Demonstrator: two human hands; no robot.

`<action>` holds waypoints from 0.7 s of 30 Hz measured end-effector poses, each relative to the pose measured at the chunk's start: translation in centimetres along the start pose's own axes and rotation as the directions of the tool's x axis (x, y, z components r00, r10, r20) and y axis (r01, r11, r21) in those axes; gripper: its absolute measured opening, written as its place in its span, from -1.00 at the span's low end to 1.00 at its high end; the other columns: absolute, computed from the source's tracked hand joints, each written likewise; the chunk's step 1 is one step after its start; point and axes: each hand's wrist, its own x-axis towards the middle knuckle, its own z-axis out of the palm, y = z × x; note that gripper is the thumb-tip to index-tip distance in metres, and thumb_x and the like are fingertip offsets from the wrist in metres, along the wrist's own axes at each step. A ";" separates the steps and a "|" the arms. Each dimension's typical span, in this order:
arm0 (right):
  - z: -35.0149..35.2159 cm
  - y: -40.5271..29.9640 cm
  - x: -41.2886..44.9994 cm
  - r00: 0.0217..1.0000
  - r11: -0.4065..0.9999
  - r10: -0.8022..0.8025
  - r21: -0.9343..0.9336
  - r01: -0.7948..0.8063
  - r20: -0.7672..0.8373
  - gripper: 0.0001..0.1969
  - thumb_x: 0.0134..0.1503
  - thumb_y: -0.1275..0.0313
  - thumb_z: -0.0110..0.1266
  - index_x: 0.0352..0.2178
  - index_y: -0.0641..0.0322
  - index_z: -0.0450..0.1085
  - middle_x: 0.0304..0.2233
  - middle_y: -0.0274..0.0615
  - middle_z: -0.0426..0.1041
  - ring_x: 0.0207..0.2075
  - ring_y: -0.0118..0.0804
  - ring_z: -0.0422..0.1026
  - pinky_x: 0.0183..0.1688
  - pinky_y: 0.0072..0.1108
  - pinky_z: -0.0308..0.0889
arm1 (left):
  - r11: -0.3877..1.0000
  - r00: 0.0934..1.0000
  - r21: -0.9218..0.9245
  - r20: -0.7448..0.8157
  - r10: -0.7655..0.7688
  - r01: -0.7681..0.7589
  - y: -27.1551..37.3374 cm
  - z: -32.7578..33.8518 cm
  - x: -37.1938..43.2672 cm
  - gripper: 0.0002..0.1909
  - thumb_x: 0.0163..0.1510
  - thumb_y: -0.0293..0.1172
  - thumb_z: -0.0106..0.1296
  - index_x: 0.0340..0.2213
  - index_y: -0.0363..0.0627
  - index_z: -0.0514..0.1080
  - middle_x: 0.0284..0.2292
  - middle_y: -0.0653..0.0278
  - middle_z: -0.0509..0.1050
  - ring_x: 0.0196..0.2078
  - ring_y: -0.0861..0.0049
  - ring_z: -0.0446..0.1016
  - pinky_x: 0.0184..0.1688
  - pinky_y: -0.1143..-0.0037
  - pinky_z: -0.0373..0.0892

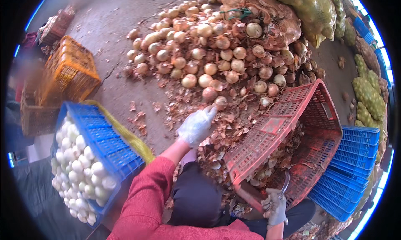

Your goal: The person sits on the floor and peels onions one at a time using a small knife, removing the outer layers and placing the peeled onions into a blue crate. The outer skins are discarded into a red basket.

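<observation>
My left hand [197, 125], in a thin whitish glove, reaches out to the near edge of a heap of unpeeled onions [203, 52]. Its fingertips are at a single onion [221, 102]; whether they grip it is hard to tell. In my right hand [275, 205], also gloved, is a small knife with a curved metal blade [285, 183], pointing up. That hand is beside the lower rim of a tilted red plastic crate [269, 127]. Onion skins [275, 164] lie inside the crate, and more loose skins [216, 139] cover the floor between my hands.
On the left, a blue crate [103, 139] holds many peeled white onions [81, 171]. An orange crate [72, 70] sits farther back. Blue crates [341, 174] are stacked at the right. A full mesh sack [300, 8] lies behind the heap, with more sacks [369, 92] along the right side.
</observation>
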 end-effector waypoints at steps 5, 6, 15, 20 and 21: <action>-0.2 -0.1 -0.1 0.999 0.999 0.004 0.052 -0.007 0.045 -0.68 0.18 0.28 0.08 -0.17 0.36 0.43 -0.65 -0.28 0.37 -0.72 -0.47 0.30 -0.72 -0.63 0.21 | 0.853 0.988 0.521 0.148 -0.053 -0.032 -2.0 8.5 10.9 -0.66 0.04 -0.43 -0.01 -0.11 -0.20 0.42 -0.30 0.14 0.56 -0.26 0.40 0.60 -0.34 0.45 0.49; -0.2 -0.5 -0.5 0.998 0.998 0.046 0.036 -0.048 0.053 -0.67 0.19 0.27 0.07 -0.16 0.37 0.43 -0.65 -0.28 0.38 -0.72 -0.47 0.31 -0.71 -0.63 0.22 | 0.822 0.969 0.569 0.208 -0.133 -0.009 -1.7 8.4 11.9 -0.72 0.04 -0.44 0.00 -0.16 -0.18 0.45 -0.36 0.17 0.57 -0.26 0.44 0.60 -0.34 0.47 0.50; 0.8 -2.4 -1.5 0.994 0.998 -0.034 0.054 0.029 0.106 -0.57 0.18 0.20 0.16 -0.07 0.36 0.41 -0.55 -0.19 0.48 -0.64 -0.48 0.41 -0.66 -0.71 0.26 | 0.345 0.837 -0.765 0.459 -0.298 0.543 3.4 0.3 1.8 -0.09 -0.13 -0.23 0.35 0.19 -0.33 0.19 0.06 0.09 0.38 0.12 0.42 0.37 0.18 0.41 0.29; 4.8 -4.7 -2.7 0.804 0.920 -0.385 0.256 0.296 0.453 -0.65 0.25 0.49 0.06 0.06 0.38 0.36 -0.21 -0.14 0.52 -0.26 -0.35 0.58 -0.33 -0.66 0.49 | -0.099 0.936 -0.937 0.344 -0.077 0.336 15.1 -11.8 -3.2 0.07 -0.28 -0.46 0.44 0.25 -0.25 0.11 0.19 0.20 0.27 0.22 0.42 0.29 0.26 0.40 0.22; 5.7 -6.3 -4.4 0.751 0.894 -0.448 0.219 0.392 0.485 -0.66 0.25 0.54 0.04 0.06 0.41 0.36 -0.22 -0.17 0.54 -0.32 -0.35 0.58 -0.36 -0.67 0.47 | 0.013 0.958 -0.958 0.284 -0.046 0.285 17.0 -13.8 -4.1 0.08 -0.29 -0.47 0.45 0.25 -0.25 0.10 0.21 0.21 0.26 0.21 0.43 0.30 0.25 0.39 0.23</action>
